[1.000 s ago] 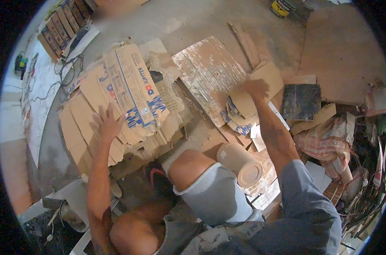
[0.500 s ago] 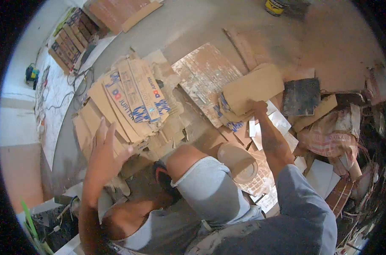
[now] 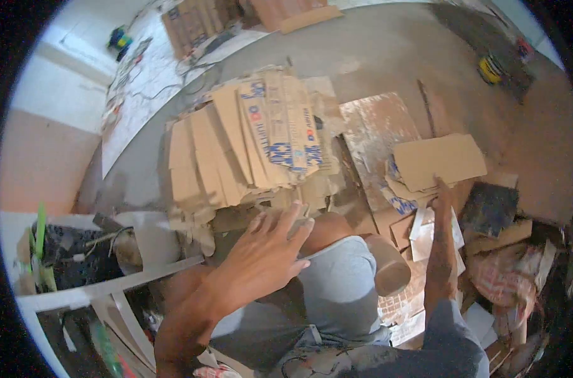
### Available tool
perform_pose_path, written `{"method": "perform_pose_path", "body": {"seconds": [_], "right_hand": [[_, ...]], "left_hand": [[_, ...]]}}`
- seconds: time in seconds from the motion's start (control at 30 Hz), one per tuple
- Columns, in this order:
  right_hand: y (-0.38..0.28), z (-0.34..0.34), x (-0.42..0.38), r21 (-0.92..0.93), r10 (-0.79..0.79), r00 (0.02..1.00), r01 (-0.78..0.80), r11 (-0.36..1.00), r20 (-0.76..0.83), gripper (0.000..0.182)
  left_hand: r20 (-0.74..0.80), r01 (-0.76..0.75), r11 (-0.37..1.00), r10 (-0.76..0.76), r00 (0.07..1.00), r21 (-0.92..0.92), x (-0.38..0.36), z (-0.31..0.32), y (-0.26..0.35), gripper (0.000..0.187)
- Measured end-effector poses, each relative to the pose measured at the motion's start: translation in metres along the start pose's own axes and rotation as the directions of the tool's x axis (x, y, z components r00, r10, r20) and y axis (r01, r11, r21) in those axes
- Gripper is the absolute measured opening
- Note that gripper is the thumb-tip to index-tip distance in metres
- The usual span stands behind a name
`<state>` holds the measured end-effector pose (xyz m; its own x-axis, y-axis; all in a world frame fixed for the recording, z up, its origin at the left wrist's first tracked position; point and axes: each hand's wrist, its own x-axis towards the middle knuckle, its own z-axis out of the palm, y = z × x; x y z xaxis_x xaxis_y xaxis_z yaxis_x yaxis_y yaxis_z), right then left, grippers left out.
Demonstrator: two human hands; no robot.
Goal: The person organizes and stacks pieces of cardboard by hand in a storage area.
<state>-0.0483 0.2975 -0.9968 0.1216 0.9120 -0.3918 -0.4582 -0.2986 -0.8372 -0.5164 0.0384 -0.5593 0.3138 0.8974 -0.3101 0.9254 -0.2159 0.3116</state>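
My left hand [image 3: 267, 246] hangs empty above my knee, palm down with its fingers apart. Beyond it lies a pile of flattened cardboard pieces [image 3: 220, 160], some printed with blue lettering. At the right, my right hand [image 3: 441, 192] grips the near edge of a plain brown cardboard piece [image 3: 441, 162]; its fingertips are partly hidden. Under that piece are more cardboard scraps [image 3: 401, 200] with blue print, overlapping the corner of a worn, paint-stained board [image 3: 380, 135].
A round brown container [image 3: 390, 268] stands beside my right knee. A dark square tile [image 3: 490, 208] and a crumpled sack [image 3: 504, 280] lie at the right. A yellow-and-black bucket [image 3: 490, 69] is farther back. A white frame [image 3: 110, 283] crosses the lower left.
My view has swung left, so the piles appear farther right. My left hand has moved from beside the cardboard pile back toward my knee. My right hand stays at the brown cardboard piece.
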Motion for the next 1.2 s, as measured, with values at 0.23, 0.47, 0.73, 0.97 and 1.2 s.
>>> {"method": "perform_pose_path", "body": {"seconds": [0.23,0.47,0.73,0.97,1.2], "right_hand": [[-0.104,0.279,-0.111,-0.49,-0.034,0.892,0.279,0.826,0.45,0.044],[-0.089,0.537,-0.142,-0.492,0.204,0.454,0.721,0.487,0.867,0.054],[0.084,0.671,-0.159,-0.237,0.283,0.34,0.91,-0.34,0.897,0.1],[0.185,0.589,-0.2,-0.165,0.289,0.25,0.944,-0.287,0.924,0.094],[0.193,0.604,-0.198,-0.228,0.421,0.354,0.919,-0.321,0.835,0.091]], "left_hand": [[0.043,0.055,0.998,-0.056,0.998,0.027,0.0,0.006,-0.008,0.054],[-0.154,0.047,0.978,-0.015,0.988,0.206,0.0,0.02,-0.009,0.043],[-0.173,0.166,0.969,-0.134,0.976,0.181,-0.014,0.021,-0.017,0.042],[-0.278,0.203,0.965,-0.152,0.948,0.165,-0.026,0.025,-0.049,0.04],[0.086,0.187,0.982,-0.189,0.978,0.028,-0.002,-0.008,-0.096,0.026]]}}
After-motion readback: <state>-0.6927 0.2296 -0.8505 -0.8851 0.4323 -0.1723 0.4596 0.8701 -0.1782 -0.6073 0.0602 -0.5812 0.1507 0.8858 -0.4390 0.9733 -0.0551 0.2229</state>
